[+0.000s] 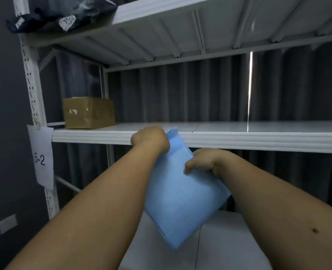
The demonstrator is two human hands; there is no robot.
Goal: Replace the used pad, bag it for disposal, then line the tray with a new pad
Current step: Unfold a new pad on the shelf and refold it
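Observation:
A folded light-blue pad (182, 207) hangs tilted in front of the white metal shelving, held up in the air by both hands. My left hand (150, 140) grips its upper edge, level with the front lip of the middle shelf. Lower down, my right hand (202, 161) pinches the pad's right edge with curled fingers. The pad's bottom corner points down over the lower shelf. No tray or bag shows in this view.
A brown cardboard box (88, 113) sits at the left of the middle shelf (239, 136). Black plastic parcels (62, 14) lie on the top shelf. A paper label reading "5-2" (42, 158) hangs on the left post. Dark curtains hang behind the rack.

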